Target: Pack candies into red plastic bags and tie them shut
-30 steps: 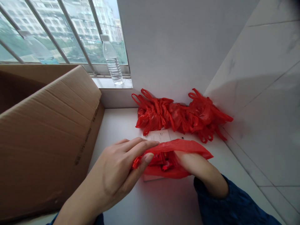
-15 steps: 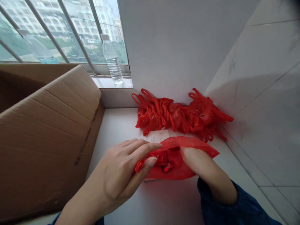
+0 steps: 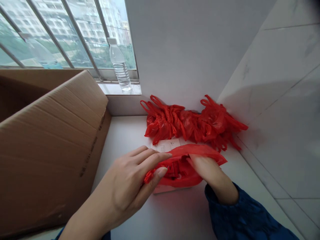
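A thin red plastic bag (image 3: 186,168) lies open on the white counter (image 3: 175,216) in front of me. My left hand (image 3: 130,186) pinches the bag's left rim between thumb and fingers. The fingers of my right hand (image 3: 212,175) are pushed inside the bag's mouth, where small red items show; the fingertips are hidden. Under the bag sits a flat white box (image 3: 172,189), and a printed paper slip (image 3: 167,146) pokes out behind it.
A pile of crumpled red bags (image 3: 192,121) lies against the back wall. A large cardboard box (image 3: 50,143) fills the left side. A water bottle (image 3: 120,65) stands on the window sill. A tiled wall rises at the right.
My right hand has shifted slightly left and deeper into the bag, and the bag's right edge has drawn in. My left hand keeps its pinch.
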Action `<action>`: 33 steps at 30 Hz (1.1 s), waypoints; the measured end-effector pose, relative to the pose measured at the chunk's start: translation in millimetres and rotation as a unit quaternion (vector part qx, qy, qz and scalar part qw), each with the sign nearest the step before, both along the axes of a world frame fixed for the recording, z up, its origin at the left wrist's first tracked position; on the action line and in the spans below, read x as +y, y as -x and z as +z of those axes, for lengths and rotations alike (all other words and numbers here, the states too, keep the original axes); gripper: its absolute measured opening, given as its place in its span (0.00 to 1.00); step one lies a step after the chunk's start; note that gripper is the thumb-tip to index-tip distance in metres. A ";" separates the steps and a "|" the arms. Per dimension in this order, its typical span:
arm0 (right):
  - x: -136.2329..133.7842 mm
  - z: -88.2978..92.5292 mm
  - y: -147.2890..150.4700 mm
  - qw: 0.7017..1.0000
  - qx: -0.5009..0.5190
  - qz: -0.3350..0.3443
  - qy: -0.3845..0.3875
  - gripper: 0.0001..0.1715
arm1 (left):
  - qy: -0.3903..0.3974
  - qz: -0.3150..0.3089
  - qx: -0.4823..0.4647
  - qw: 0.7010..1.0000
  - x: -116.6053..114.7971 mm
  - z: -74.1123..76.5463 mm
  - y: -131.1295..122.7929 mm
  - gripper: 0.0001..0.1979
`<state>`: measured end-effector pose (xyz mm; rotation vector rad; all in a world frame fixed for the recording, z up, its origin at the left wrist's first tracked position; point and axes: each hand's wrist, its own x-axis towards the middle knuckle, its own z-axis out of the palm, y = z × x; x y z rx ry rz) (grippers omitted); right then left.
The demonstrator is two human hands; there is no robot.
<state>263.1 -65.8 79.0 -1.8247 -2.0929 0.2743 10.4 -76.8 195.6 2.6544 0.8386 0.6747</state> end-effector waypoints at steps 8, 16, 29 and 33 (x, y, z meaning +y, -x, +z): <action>-28.7 63.1 3.3 0.989 0.090 0.107 0.058 0.16 | -0.008 0.010 0.008 1.000 0.8 -3.2 0.6 0.14; -24.4 80.2 -15.7 0.881 0.399 0.248 0.048 0.06 | -0.104 0.022 0.058 0.993 22.0 -17.6 3.2 0.14; -8.8 64.8 13.2 0.859 0.471 0.165 -0.118 0.08 | 0.261 0.076 -0.168 0.947 38.1 -40.0 -16.9 0.21; -13.0 66.7 24.6 0.845 0.520 0.099 -0.082 0.16 | 0.283 0.071 -0.166 0.942 35.9 -38.7 -20.3 0.18</action>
